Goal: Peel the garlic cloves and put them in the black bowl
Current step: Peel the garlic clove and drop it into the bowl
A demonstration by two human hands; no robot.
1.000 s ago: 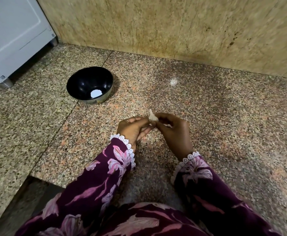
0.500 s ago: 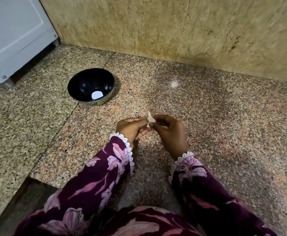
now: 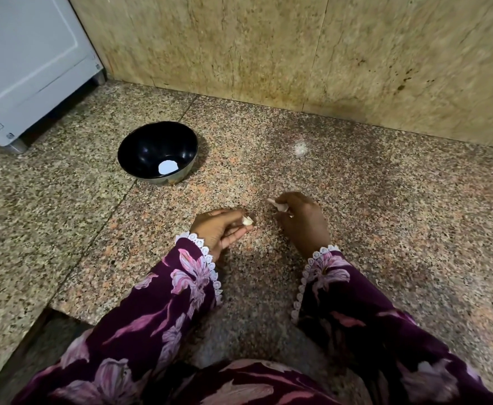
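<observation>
Two hands work low over the granite surface, and they are apart from each other. The left hand lies with its palm turned partly up, and its thumb and fingers pinch a small white clove at the fingertips. The right hand is curled, with its back toward the camera, and it pinches a pale piece of peel that sticks out to the left from its fingers. The clove and the peel do not touch; bare surface shows between them.

The black bowl stands on the surface, beyond the left hand and well apart from it, near the back wall. Inside the bowl a white patch shows at the bottom; I cannot tell if it is a thing or a reflection.

Both arms wear dark purple sleeves with pink flowers and white lace at the cuffs. At the far left stands a white appliance on small feet. A small pale spot lies on the surface near the wall.
</observation>
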